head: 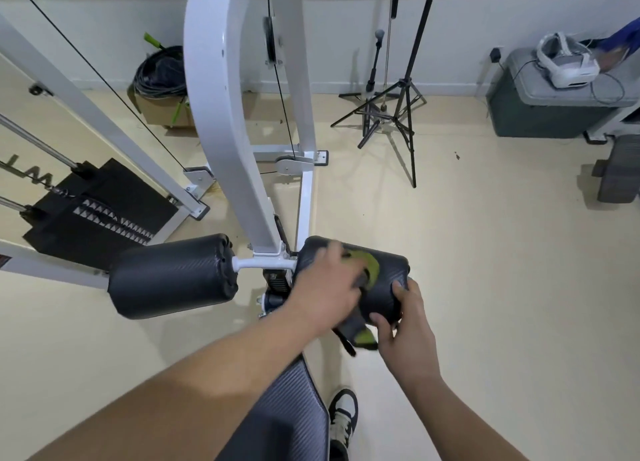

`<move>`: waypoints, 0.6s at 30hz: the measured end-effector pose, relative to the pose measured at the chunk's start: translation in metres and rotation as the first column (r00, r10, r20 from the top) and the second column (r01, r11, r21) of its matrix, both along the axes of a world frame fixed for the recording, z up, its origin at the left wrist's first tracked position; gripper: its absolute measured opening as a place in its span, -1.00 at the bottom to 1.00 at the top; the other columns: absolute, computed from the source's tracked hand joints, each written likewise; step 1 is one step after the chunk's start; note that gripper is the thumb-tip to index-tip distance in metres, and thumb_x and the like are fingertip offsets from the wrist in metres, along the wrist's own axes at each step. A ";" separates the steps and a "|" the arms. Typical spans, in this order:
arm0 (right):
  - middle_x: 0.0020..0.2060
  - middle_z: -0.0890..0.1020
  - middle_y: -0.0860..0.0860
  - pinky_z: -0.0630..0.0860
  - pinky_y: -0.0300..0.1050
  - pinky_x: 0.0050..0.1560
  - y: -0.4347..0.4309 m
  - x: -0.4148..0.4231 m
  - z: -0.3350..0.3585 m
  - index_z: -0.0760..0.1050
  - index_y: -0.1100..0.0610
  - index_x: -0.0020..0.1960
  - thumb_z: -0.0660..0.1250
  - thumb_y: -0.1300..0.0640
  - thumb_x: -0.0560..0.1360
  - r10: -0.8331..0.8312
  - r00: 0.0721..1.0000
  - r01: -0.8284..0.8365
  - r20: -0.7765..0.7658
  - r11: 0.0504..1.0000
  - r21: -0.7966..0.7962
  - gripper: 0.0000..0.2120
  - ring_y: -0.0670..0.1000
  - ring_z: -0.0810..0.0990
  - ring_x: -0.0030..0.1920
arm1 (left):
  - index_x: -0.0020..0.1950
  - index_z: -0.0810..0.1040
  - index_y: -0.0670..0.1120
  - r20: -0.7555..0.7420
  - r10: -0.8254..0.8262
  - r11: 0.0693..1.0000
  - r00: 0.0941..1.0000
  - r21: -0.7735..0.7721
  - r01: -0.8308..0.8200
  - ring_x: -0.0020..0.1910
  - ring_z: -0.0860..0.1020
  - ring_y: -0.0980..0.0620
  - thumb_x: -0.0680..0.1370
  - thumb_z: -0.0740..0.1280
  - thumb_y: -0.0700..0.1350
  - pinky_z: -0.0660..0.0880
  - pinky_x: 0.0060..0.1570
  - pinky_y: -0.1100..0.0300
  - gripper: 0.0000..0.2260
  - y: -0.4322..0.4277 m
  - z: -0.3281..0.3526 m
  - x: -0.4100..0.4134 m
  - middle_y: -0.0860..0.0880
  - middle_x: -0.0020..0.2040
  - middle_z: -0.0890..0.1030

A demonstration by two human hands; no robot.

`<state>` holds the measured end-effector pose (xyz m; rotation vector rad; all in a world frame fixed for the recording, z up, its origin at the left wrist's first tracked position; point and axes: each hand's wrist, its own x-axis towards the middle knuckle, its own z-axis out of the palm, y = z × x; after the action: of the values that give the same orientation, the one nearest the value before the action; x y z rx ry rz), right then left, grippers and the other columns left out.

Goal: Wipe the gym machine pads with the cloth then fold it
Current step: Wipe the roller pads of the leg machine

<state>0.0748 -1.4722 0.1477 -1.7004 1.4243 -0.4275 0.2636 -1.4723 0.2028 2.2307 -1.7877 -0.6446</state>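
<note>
Two black roller pads stick out from a white gym machine post (221,121): the left pad (169,275) and the right pad (388,273). My left hand (327,284) presses a green and dark grey cloth (370,270) onto the top of the right pad; the hand is blurred. A tail of the cloth (358,336) hangs under the pad. My right hand (407,325) grips the right pad's near outer end, thumb on its face. The black seat pad (277,412) lies below my arms.
A black weight stack (100,214) with cables sits at left. Tripods (391,114) stand on the beige floor behind. A grey bin (543,107) with a white headset (568,62) is at the right. A cardboard box (159,107) holds cables. My shoe (343,415) is beside the seat.
</note>
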 end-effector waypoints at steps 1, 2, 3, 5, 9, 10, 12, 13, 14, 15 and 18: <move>0.62 0.21 -0.22 0.55 -0.07 0.24 0.000 -0.001 0.000 0.34 0.00 0.49 0.46 0.18 0.56 0.002 1.000 -0.002 -0.005 1.000 -0.005 -0.43 -0.05 0.57 0.31 | 0.30 0.52 0.03 0.023 0.112 0.994 0.993 0.009 -0.112 0.11 0.44 -0.18 0.52 0.29 -0.10 0.53 -0.03 -0.03 -0.66 -0.012 -0.002 0.018 -0.10 0.13 0.34; 0.61 0.21 -0.23 0.54 -0.13 0.19 0.000 -0.001 0.000 0.35 0.00 0.48 0.46 0.17 0.56 0.005 1.000 -0.005 -0.005 1.000 0.000 -0.45 -0.12 0.59 0.23 | 0.30 0.52 0.00 0.042 0.235 0.971 0.971 0.033 -0.237 0.10 0.46 -0.21 0.53 0.28 -0.12 0.54 0.01 -0.04 -0.66 -0.023 -0.003 0.034 -0.12 0.13 0.35; 0.61 0.21 -0.24 0.51 -0.19 0.15 0.001 -0.002 0.001 0.36 0.00 0.48 0.47 0.16 0.56 0.009 1.000 -0.009 -0.003 1.000 0.004 -0.46 -0.24 0.58 0.14 | 0.30 0.52 -0.02 0.056 0.320 0.944 0.946 0.066 -0.324 0.10 0.47 -0.23 0.53 0.27 -0.12 0.55 0.05 -0.06 -0.67 -0.033 -0.004 0.043 -0.14 0.15 0.36; 0.57 0.26 -0.25 0.46 -0.22 0.08 0.002 -0.002 0.006 0.41 0.00 0.42 0.45 0.11 0.57 0.011 1.000 -0.011 0.004 1.000 -0.019 -0.54 -0.37 0.53 0.06 | 0.28 0.54 -0.03 0.050 0.316 0.944 0.947 0.084 -0.319 0.08 0.49 -0.26 0.53 0.28 -0.11 0.56 0.04 -0.06 -0.69 -0.043 -0.001 0.031 -0.16 0.16 0.37; 0.20 0.54 -0.22 0.54 -0.04 0.01 -0.019 0.000 0.024 0.41 -0.13 0.08 0.32 -0.09 0.62 -0.122 0.992 0.121 0.029 0.992 0.042 -0.89 -0.13 0.61 0.02 | 0.24 0.52 -0.04 -0.047 0.142 0.989 0.989 -0.026 -0.143 0.03 0.44 -0.18 0.49 0.32 -0.10 0.56 -0.08 -0.06 -0.68 -0.004 -0.003 -0.034 -0.10 0.12 0.32; 0.20 0.53 -0.25 0.56 0.01 0.07 -0.029 0.000 0.026 0.39 -0.16 0.15 0.30 -0.13 0.62 -0.169 0.985 0.165 0.031 0.979 0.116 -0.84 -0.07 0.63 0.06 | 0.26 0.51 -0.04 -0.063 0.141 0.990 0.988 -0.022 -0.143 0.03 0.44 -0.16 0.50 0.33 -0.09 0.56 -0.06 -0.05 -0.67 0.013 -0.007 -0.037 -0.08 0.11 0.30; 0.33 0.42 -0.28 0.54 0.08 0.27 -0.043 0.001 0.029 0.27 -0.22 0.47 0.29 -0.14 0.62 -0.200 0.978 0.180 0.059 0.951 0.250 -0.56 -0.05 0.55 0.25 | 0.30 0.49 0.00 -0.101 0.093 0.995 0.991 0.031 -0.090 0.05 0.47 -0.13 0.51 0.34 -0.06 0.56 0.00 -0.04 -0.65 0.043 -0.013 -0.034 -0.05 0.11 0.29; 0.37 0.40 -0.27 0.55 0.12 0.30 -0.046 0.002 0.027 0.19 -0.25 0.55 0.28 -0.12 0.63 -0.180 0.980 0.150 0.079 0.945 0.290 -0.46 -0.04 0.51 0.32 | 0.31 0.48 0.02 -0.109 0.036 0.998 0.993 0.063 -0.029 0.08 0.48 -0.12 0.51 0.34 -0.03 0.56 0.01 -0.04 -0.65 0.054 -0.013 -0.029 -0.03 0.12 0.28; 0.39 0.42 -0.26 0.60 0.16 0.27 -0.044 0.003 0.024 0.13 -0.33 0.57 0.26 -0.11 0.64 -0.166 0.981 0.124 0.103 0.936 0.329 -0.43 -0.03 0.50 0.34 | 0.30 0.48 0.05 -0.106 -0.014 0.997 0.994 0.080 0.022 0.11 0.48 -0.10 0.52 0.33 -0.01 0.56 0.00 -0.03 -0.65 0.063 -0.012 -0.021 -0.01 0.12 0.27; 0.41 0.44 -0.26 0.63 0.20 0.23 -0.041 0.004 0.022 0.10 -0.42 0.55 0.24 -0.12 0.64 -0.165 0.979 0.110 0.122 0.924 0.366 -0.43 -0.03 0.50 0.36 | 0.30 0.48 0.08 -0.110 -0.021 0.997 0.994 0.067 0.029 0.12 0.48 -0.09 0.51 0.34 0.00 0.56 -0.01 -0.01 -0.65 0.065 -0.011 -0.011 0.00 0.13 0.28; 0.47 0.41 -0.30 0.55 0.26 0.33 -0.035 0.002 0.014 0.11 -0.51 0.49 0.25 -0.12 0.63 -0.175 0.971 0.101 0.162 0.916 0.388 -0.45 -0.07 0.44 0.46 | 0.29 0.52 0.09 -0.078 0.219 0.971 0.973 -0.083 -0.225 0.08 0.52 -0.11 0.49 0.37 -0.05 0.54 0.04 0.04 -0.64 0.041 -0.006 0.026 -0.01 0.20 0.34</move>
<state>0.0772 -1.5076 0.1620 -1.2193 1.3845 -0.3576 0.2894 -1.4316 0.1968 2.2740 -1.4756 -0.5736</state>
